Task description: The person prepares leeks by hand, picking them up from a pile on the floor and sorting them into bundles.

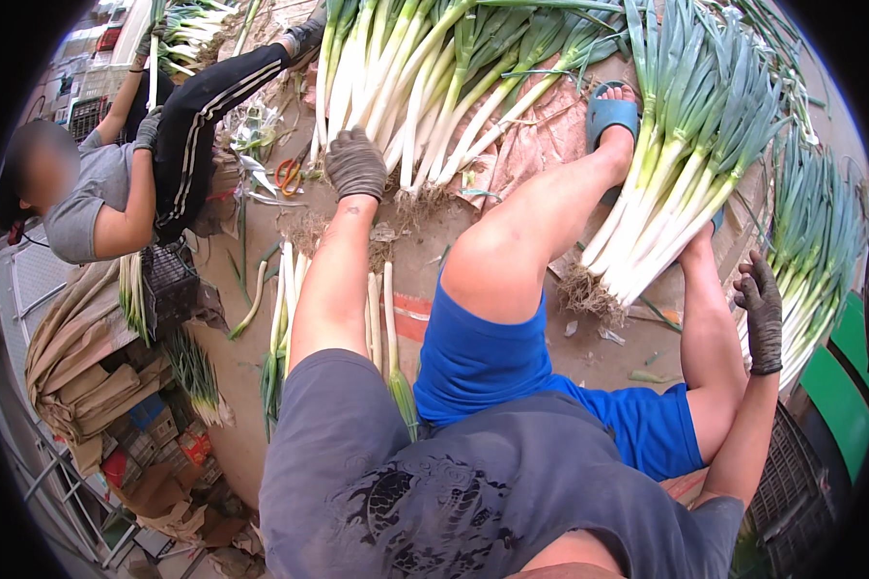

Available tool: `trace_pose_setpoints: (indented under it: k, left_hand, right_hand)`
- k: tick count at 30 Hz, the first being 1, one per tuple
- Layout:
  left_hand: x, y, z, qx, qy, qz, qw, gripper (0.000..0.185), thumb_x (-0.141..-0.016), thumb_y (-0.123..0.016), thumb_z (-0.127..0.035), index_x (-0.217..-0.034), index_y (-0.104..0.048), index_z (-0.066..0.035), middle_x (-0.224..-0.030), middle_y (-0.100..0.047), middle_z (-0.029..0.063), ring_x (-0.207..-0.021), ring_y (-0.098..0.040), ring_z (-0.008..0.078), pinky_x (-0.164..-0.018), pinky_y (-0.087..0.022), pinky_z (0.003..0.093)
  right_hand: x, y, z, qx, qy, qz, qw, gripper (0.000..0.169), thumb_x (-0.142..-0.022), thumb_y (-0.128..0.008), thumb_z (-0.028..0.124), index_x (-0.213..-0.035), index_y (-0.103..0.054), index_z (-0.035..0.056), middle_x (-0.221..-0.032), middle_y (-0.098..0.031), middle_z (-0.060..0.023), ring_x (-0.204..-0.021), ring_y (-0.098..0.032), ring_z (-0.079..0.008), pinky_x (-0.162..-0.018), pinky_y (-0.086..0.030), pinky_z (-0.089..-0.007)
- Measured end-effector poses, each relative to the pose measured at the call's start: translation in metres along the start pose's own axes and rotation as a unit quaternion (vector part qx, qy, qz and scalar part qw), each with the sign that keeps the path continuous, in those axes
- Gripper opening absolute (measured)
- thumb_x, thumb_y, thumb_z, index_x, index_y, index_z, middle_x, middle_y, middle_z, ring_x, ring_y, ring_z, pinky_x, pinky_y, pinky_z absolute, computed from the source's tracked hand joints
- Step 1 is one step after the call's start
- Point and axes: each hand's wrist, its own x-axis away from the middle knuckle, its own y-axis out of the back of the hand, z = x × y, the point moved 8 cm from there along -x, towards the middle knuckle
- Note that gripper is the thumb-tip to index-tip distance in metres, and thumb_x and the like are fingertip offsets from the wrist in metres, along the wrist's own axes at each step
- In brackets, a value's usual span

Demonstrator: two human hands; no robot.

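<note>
My left hand (357, 165), in a grey work glove, lies over the root ends of a spread of long green onions (405, 87). Its fingers curl down onto the white stalks, and their tips are hidden, so I cannot tell whether they grip one. In a similar glove, my right hand (762, 311) is raised beside my right lower leg with its fingers apart and nothing in it. Behind that hand is another pile of green onions (804, 282). Between my feet a thick bunch of green onions (666, 203) lies with its roots towards me.
Orange-handled scissors (288, 176) lie left of my left hand. A co-worker (101, 195) sits at the left, holding a stalk. More green onions (389, 318) lie by my left thigh. Black plastic crates (789, 478) and green panels (836, 405) stand at the right.
</note>
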Motion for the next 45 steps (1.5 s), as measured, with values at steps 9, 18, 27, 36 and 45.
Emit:
trace_pose_setpoints:
  k: [9, 18, 27, 36, 45]
  left_hand:
    - [-0.016, -0.031, -0.004, -0.062, 0.027, 0.069, 0.995, 0.033, -0.091, -0.053, -0.016, -0.122, -0.056, -0.006, -0.122, -0.057, 0.0134, -0.112, -0.057, 0.0284, -0.091, -0.045, 0.0428]
    - [0.061, 0.009, -0.047, 0.784, 0.165, 0.382, 0.461, 0.015, -0.093, -0.064, -0.023, -0.089, -0.060, -0.010, -0.064, -0.056, 0.0000, -0.047, -0.050, 0.0100, -0.041, -0.041, 0.0266]
    - [0.241, 0.186, -0.028, 0.687, -0.009, 0.240, 0.686, 0.024, -0.091, -0.061, -0.024, -0.097, -0.057, -0.001, -0.064, -0.052, 0.0034, -0.049, -0.052, 0.0127, -0.048, -0.045, 0.0296]
    - [0.403, 0.220, -0.006, 0.616, -0.052, 0.280, 0.734, 0.031, -0.086, -0.066, -0.011, -0.115, -0.056, -0.002, -0.092, -0.059, 0.0141, -0.084, -0.059, 0.0243, -0.078, -0.049, 0.0360]
    - [0.371, 0.253, -0.095, 0.639, -0.292, 0.185, 0.688, 0.029, -0.086, -0.068, -0.014, -0.109, -0.055, 0.000, -0.086, -0.057, 0.0163, -0.079, -0.060, 0.0355, -0.072, -0.049, 0.0403]
  right_hand:
    - [-0.011, -0.015, 0.004, 0.026, 0.021, 0.029, 0.999, 0.050, -0.096, -0.058, 0.013, -0.144, -0.043, 0.0069, -0.111, -0.056, -0.0036, -0.083, -0.056, -0.0093, -0.071, -0.048, -0.0239]
    - [0.001, -0.028, 0.016, 0.017, 0.044, 0.040, 0.998, 0.047, -0.094, -0.059, 0.011, -0.139, -0.047, 0.0056, -0.103, -0.058, -0.0034, -0.079, -0.057, -0.0097, -0.069, -0.049, -0.0241]
    - [0.110, -0.127, 0.118, -0.002, 0.147, 0.192, 0.970, 0.041, -0.094, -0.057, 0.009, -0.135, -0.050, 0.0024, -0.107, -0.062, -0.0066, -0.090, -0.061, -0.0128, -0.077, -0.050, -0.0260]
    - [0.209, -0.274, 0.175, -0.102, 0.133, 0.351, 0.921, 0.056, -0.098, -0.054, 0.029, -0.143, -0.038, -0.0005, -0.110, -0.060, -0.0108, -0.100, -0.063, -0.0172, -0.082, -0.054, -0.0311]
    - [0.130, -0.170, 0.209, -0.145, 0.240, 0.173, 0.944, 0.025, -0.097, -0.054, 0.020, -0.114, -0.062, 0.0025, -0.095, -0.067, -0.0080, -0.091, -0.066, -0.0186, -0.083, -0.055, -0.0317]
